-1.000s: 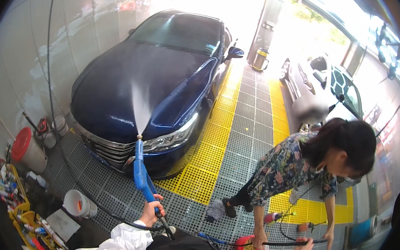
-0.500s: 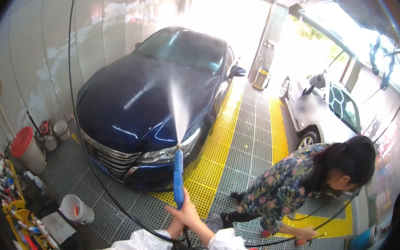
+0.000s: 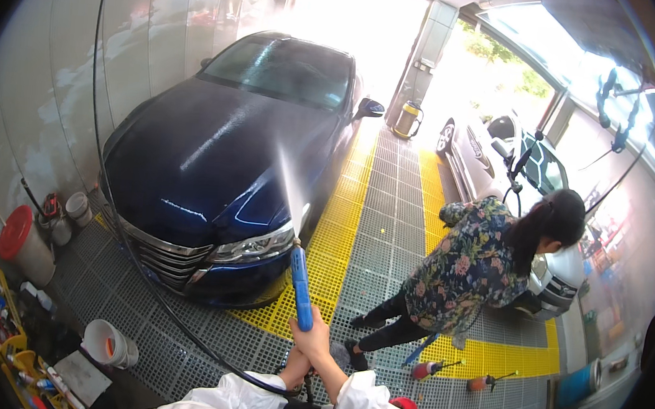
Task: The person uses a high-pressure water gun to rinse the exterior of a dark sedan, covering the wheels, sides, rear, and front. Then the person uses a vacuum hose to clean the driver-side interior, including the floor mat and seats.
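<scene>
My right hand [image 3: 315, 337] wraps round the blue pressure washer gun [image 3: 302, 281], thumb along its near end. Just below, my left hand [image 3: 295, 365] is closed at the gun's rear; the right hand hides most of its fingers. From the gun's tip, a white fan of water spray [image 3: 289, 182] shoots forward over the front of a dark blue car [image 3: 215, 161], above its headlight [image 3: 256, 246]. A black hose [image 3: 173, 311] loops in from the left and runs down to my wrists.
Close on my right, a person in a floral top [image 3: 464, 273] stands beside a silver car [image 3: 473, 166]. Spray bottles [image 3: 427, 370] stand on the grated floor [image 3: 391, 232]. On the left are a white bucket [image 3: 110, 343], a red-lidded bin [image 3: 28, 246] and many bottles [image 3: 3, 317].
The view has shifted slightly, with the car lower and further left. The person on the right has straightened up and moved toward the silver car. My hands keep hold of the spraying gun.
</scene>
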`<state>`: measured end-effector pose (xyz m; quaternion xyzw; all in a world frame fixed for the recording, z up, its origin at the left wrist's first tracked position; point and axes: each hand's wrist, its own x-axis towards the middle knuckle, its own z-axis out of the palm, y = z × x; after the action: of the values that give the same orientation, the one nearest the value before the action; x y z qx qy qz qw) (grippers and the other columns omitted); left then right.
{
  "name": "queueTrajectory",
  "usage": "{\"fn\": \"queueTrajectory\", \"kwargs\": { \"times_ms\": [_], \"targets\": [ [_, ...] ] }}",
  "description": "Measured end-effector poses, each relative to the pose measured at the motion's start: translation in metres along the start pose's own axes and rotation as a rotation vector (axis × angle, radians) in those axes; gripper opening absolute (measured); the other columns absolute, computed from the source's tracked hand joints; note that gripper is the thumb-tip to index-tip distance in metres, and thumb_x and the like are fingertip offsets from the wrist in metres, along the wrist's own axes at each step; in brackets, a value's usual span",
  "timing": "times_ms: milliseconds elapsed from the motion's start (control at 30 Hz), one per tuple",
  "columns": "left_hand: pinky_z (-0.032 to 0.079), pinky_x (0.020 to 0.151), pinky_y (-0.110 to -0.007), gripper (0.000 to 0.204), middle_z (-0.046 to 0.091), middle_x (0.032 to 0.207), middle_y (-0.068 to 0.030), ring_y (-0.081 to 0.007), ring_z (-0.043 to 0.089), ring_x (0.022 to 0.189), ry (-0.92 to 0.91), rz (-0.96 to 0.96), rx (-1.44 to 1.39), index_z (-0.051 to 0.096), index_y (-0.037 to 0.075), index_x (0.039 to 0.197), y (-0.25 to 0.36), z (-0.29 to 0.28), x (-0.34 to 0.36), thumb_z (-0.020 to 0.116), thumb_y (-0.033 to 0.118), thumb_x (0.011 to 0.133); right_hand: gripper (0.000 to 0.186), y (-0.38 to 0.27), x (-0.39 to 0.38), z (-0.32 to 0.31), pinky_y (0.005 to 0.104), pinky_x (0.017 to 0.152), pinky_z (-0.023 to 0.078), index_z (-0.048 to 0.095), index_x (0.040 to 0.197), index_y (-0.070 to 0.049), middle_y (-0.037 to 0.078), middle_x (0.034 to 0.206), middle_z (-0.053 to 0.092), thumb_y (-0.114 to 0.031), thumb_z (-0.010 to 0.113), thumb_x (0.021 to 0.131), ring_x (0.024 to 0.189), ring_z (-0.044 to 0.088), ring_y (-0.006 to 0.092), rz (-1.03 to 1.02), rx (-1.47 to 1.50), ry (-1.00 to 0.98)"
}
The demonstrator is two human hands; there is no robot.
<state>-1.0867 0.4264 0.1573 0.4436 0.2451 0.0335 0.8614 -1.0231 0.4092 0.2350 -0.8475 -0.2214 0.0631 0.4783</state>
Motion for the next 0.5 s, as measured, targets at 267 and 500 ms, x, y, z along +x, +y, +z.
{"fn": "queueTrajectory", "kwargs": {
  "times_ms": [267,500],
  "targets": [
    [0.045,0.043,-0.031,0.02,0.059,0.07,-0.0068,-0.0169,0.056,0.049,-0.014,-0.036,-0.009,0.055,0.005,0.108,-0.025,-0.025,0.0,0.055,0.013,0.09,0.044,0.01,-0.021,0.017,0.0433,0.068,0.054,0.054,0.118,-0.01,0.015,0.079,0.068,-0.026,0.072,0.081,0.075,0.069,0.0363,0.054,-0.011,0.024],
    [0.044,0.043,-0.03,0.02,0.06,0.072,-0.0064,-0.0162,0.057,0.05,-0.028,-0.105,-0.003,0.055,0.005,0.109,-0.016,-0.052,0.045,0.055,0.016,0.092,0.043,0.028,0.024,0.052,0.0456,0.066,0.053,0.051,0.121,-0.012,0.017,0.077,0.068,-0.022,0.068,0.083,0.072,0.068,0.0398,0.062,0.02,0.028]
  ]
}}
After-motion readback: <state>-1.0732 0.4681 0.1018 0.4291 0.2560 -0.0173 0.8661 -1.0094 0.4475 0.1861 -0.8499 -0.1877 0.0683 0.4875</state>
